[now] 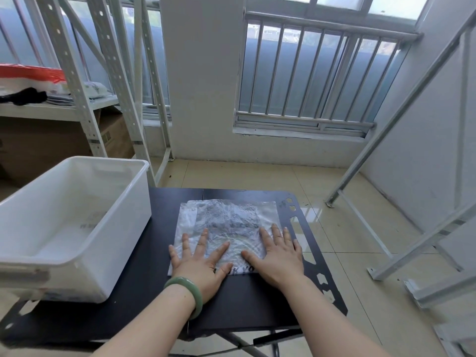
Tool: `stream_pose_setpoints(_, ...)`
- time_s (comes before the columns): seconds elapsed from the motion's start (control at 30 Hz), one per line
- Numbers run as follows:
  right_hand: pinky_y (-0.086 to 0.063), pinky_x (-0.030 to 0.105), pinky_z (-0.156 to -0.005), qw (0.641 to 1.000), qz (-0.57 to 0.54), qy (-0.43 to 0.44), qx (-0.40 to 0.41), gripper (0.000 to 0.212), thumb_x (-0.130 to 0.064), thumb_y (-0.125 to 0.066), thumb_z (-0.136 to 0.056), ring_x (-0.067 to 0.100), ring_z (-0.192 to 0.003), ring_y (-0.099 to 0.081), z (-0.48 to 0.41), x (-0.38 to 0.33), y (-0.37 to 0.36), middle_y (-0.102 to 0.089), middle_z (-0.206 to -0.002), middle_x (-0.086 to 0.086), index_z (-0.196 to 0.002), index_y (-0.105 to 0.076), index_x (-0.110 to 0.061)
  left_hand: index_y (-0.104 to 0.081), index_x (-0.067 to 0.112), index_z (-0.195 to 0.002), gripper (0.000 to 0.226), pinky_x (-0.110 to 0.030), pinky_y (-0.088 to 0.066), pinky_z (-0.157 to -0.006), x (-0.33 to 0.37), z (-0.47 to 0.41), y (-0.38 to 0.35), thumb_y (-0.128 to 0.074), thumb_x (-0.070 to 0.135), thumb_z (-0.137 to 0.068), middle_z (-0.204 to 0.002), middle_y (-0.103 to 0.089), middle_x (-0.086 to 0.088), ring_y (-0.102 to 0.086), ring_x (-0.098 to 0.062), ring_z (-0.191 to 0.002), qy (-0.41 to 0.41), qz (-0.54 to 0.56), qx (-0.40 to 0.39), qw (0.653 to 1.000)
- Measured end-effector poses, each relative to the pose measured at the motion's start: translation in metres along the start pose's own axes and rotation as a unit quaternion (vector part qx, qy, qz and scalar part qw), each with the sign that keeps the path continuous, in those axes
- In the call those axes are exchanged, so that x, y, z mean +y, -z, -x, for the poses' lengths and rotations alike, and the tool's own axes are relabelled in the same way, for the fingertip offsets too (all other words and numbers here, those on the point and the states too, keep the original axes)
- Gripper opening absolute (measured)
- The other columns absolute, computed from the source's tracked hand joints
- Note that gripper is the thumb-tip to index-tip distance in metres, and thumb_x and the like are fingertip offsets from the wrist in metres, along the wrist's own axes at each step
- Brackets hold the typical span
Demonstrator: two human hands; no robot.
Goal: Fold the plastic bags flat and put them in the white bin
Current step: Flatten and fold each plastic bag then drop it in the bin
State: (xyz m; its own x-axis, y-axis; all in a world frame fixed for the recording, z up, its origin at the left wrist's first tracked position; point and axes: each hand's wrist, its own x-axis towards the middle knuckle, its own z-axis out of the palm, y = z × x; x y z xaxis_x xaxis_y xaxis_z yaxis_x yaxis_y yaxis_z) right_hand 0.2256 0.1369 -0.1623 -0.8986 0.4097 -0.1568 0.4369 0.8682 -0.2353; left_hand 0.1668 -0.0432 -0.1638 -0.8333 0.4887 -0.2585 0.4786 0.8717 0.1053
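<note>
A person is pressing both hands flat on a clear plastic bag point(226, 228) lying spread on a black bench point(257, 300). The left hand point(201, 264), wearing a pale green bangle point(188, 292) at the wrist, and the right hand point(278, 256) are resting side by side on the bag's near half. The fingers point(202, 240) are released and splayed, palms down, grasping nothing.

The bag is thin, crinkled and see-through, roughly rectangular, with dark printed lettering showing through its layers. It is sitting near the bench's right side, just beside a row of cut-out holes along that edge. The white bin point(74, 225), a smooth, glossy plastic tub with rounded corners, is standing on the bench's left part, near the bag but apart from it. Something pale with faint print seems to be lying at its bottom, though it is too dim to identify.

Looking ahead, the film is probably slippery on the smooth bench, so the bag may be sliding under pressure rather than flattening. Trapped air could be puffing the layers apart again, and a light fold may be springing open once the hands lift. Carrying it to the bin loosely could be undoing the fold.
</note>
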Motion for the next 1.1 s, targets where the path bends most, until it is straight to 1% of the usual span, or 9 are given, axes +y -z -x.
stream_pose_setpoints(0.13, -0.021, 0.039, -0.114, 0.965, -0.222, 0.021, 0.137, 0.058, -0.046, -0.055, -0.09, 0.018, -0.145, -0.016, 0.002, 0.003, 0.012, -0.025, -0.154, -0.01, -0.143, -0.036, -0.032, 0.007, 0.06, -0.139, 0.053, -0.061, 0.018, -0.108, -0.004, 0.0, 0.001, -0.012, 0.068, -0.09, -0.153, 0.028, 0.007, 0.026, -0.038, -0.139, -0.012, -0.006, -0.002, 1.0)
stream_pose_setpoints(0.2, -0.04, 0.03, -0.09, 0.916, -0.337, -0.067, 0.206, 0.041, -0.023, -0.055, -0.091, 0.021, -0.125, -0.048, 0.004, 0.007, 0.022, -0.052, -0.133, -0.002, -0.132, -0.048, -0.022, 0.005, 0.06, -0.139, 0.054, -0.06, 0.018, -0.108, -0.007, -0.003, 0.0, -0.009, 0.07, -0.087, -0.154, 0.028, 0.007, 0.026, -0.037, -0.139, -0.022, -0.001, -0.005, 1.0)
stream_pose_setpoints(0.33, -0.047, 0.035, -0.077, 0.881, -0.394, -0.21, 0.154, 0.053, -0.016, -0.054, -0.087, 0.025, -0.094, -0.058, 0.003, 0.023, 0.031, -0.059, -0.109, 0.002, -0.137, -0.038, -0.017, 0.003, 0.061, -0.138, 0.093, -0.056, 0.021, -0.106, -0.011, -0.004, 0.003, 0.013, 0.088, -0.049, -0.152, 0.029, 0.009, 0.028, -0.033, -0.139, -0.075, -0.013, -0.004, 0.997)
stream_pose_setpoints(0.4, -0.051, 0.04, -0.084, 0.874, -0.401, -0.231, 0.145, 0.06, -0.022, -0.059, -0.084, 0.026, -0.097, -0.06, 0.004, 0.028, 0.032, -0.061, -0.115, 0.003, -0.139, -0.036, -0.018, -0.004, 0.059, -0.14, 0.089, -0.053, 0.021, -0.107, -0.012, -0.005, 0.009, 0.005, 0.089, -0.056, -0.147, 0.032, 0.012, 0.03, -0.027, -0.138, -0.106, -0.032, 0.015, 0.994)
stream_pose_setpoints(0.5, -0.049, 0.037, -0.085, 0.894, -0.353, -0.215, 0.171, 0.057, -0.024, -0.064, -0.083, 0.023, -0.103, -0.058, 0.009, 0.029, 0.032, -0.057, -0.123, 0.005, -0.135, -0.043, -0.016, -0.047, 0.052, -0.125, 0.05, -0.051, -0.024, -0.109, -0.002, 0.003, 0.02, -0.062, 0.055, -0.077, -0.155, -0.016, 0.003, -0.026, -0.028, -0.14, -0.178, -0.036, 0.119, 0.976)
stream_pose_setpoints(0.57, -0.047, 0.032, -0.078, 0.909, -0.324, -0.204, 0.163, 0.053, -0.026, -0.066, -0.082, 0.022, -0.098, -0.058, 0.012, 0.027, 0.031, -0.058, -0.118, 0.007, -0.13, -0.048, -0.015, -0.058, 0.045, -0.102, 0.05, -0.04, -0.049, -0.082, 0.006, 0.008, 0.017, -0.079, 0.027, -0.06, -0.124, -0.049, 0.001, -0.061, -0.028, -0.103, -0.21, -0.008, 0.166, 0.964)
stream_pose_setpoints(0.73, -0.05, 0.038, -0.078, 0.904, -0.339, -0.242, 0.096, 0.051, -0.028, -0.067, -0.081, 0.03, -0.094, -0.062, 0.018, 0.013, 0.035, -0.063, -0.102, 0.01, -0.124, -0.053, -0.005, -0.045, 0.044, -0.13, 0.053, -0.03, -0.023, -0.108, 0.011, 0.016, -0.002, -0.041, 0.01, -0.09, -0.138, -0.029, 0.004, -0.03, -0.018, -0.127, -0.159, 0.046, 0.097, 0.981)
stream_pose_setpoints(0.87, -0.039, 0.029, -0.053, 0.819, -0.498, -0.283, 0.037, 0.041, -0.029, -0.077, -0.076, 0.017, -0.057, -0.043, 0.022, 0.009, 0.037, -0.058, -0.088, 0.009, -0.101, -0.061, 0.001, -0.041, 0.047, -0.131, 0.053, -0.031, -0.017, -0.11, 0.014, 0.021, 0.005, -0.039, 0.017, -0.088, -0.142, -0.025, 0.005, -0.026, -0.019, -0.128, -0.143, 0.041, 0.069, 0.986)
stream_pose_setpoints(1.1, -0.035, 0.016, -0.034, 0.698, -0.647, -0.305, -0.034, 0.004, -0.004, -0.058, -0.085, 0.016, -0.045, -0.043, 0.03, -0.011, 0.04, -0.054, -0.067, 0.012, -0.082, -0.058, -0.001, -0.027, 0.04, -0.14, 0.062, -0.038, -0.017, -0.115, 0.027, 0.039, 0.008, -0.047, 0.059, -0.084, -0.148, -0.019, 0.002, -0.02, -0.023, -0.137, -0.084, 0.034, 0.054, 0.994)
